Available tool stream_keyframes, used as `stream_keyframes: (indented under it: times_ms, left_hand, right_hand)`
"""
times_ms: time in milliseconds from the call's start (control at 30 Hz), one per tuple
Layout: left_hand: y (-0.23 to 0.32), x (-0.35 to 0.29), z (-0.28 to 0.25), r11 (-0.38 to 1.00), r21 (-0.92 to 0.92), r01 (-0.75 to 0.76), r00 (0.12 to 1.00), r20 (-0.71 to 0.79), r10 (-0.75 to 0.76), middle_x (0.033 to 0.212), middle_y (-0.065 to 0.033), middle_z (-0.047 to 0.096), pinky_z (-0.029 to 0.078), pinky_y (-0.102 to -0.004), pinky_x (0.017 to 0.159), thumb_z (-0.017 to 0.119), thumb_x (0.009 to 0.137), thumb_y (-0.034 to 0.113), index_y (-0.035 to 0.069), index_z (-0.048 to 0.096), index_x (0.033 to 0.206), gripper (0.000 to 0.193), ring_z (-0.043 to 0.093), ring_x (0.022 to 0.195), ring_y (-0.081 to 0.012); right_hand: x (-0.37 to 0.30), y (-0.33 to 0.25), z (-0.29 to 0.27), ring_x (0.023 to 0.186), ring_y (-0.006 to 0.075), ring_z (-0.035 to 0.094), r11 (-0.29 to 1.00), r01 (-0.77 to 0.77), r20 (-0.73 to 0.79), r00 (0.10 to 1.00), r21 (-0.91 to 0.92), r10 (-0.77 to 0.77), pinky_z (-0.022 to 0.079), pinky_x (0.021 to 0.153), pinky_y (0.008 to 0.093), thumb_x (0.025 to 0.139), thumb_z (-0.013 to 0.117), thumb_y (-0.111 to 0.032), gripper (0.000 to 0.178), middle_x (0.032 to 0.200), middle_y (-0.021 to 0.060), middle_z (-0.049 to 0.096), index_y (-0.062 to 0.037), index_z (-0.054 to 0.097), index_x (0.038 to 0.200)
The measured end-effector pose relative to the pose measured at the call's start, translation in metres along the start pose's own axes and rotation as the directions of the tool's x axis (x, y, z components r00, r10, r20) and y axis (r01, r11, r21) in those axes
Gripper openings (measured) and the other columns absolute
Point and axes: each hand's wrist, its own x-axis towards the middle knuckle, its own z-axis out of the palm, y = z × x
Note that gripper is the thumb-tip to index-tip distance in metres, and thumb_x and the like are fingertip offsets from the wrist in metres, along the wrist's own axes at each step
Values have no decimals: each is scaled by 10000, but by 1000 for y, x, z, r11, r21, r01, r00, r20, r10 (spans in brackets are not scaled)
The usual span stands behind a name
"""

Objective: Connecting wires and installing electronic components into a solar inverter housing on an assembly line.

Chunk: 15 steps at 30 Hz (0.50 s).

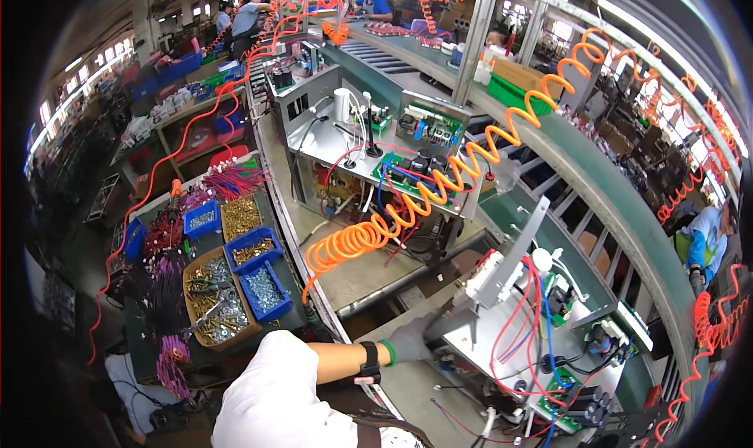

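My left hand (412, 342), in a grey glove with a green cuff, reaches in from the lower edge under a white sleeve. It is at the left end of the near metal chassis (478, 334), seemingly touching it; its fingers are hidden there. An upright grey metal plate (514, 252) rises from this chassis. Red and blue wires (537, 315) loop over its white base, among green circuit boards (561, 389) and black capacitors (592, 405). My right hand is out of view.
Farther off stands a similar chassis (314, 138). An orange coiled air hose (439, 193) hangs across the middle. Left, a bench carries blue bins (267, 291) and a cardboard box (223, 338) of screws, plus wire bundles (235, 177). A roller conveyor (549, 181) runs behind; a co-worker (706, 240) stands right.
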Motion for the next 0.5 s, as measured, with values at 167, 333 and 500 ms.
stream_keyframes:
  times_ms: [167, 333, 500]
  left_hand:
    - [15, -8, 14, 999, 33, -3, 993, 117, -1, 1238, -239, 498, 473, -410, 893, 742, 678, 354, 127, 78, 1503, 1083, 564, 1056, -407]
    - [21, 0, -10, 991, 101, -83, 919, 393, 37, 1395, -285, 377, 443, -416, 961, 732, 674, 287, 65, 38, 1497, 1099, 495, 1194, -391]
    - [-41, 55, -44, 990, 142, -18, 996, 93, 5, 1424, -286, 345, 340, -388, 1075, 683, 733, 304, -2, 172, 1467, 945, 390, 1313, -352]
  right_hand:
    - [21, -15, -43, 1068, 246, 548, 994, 32, 19, 999, -101, -30, 443, 908, 378, 935, 523, -336, 472, 1211, 135, 539, -33, 480, 1293]
    - [14, -47, -99, 1052, 241, 556, 981, 94, 7, 996, -168, -94, 449, 896, 373, 936, 521, -321, 458, 1195, 140, 547, -21, 486, 1282]
    - [11, -83, -129, 1035, 235, 565, 959, 179, 16, 984, -222, -180, 455, 885, 368, 938, 518, -305, 445, 1178, 146, 555, -10, 491, 1270]
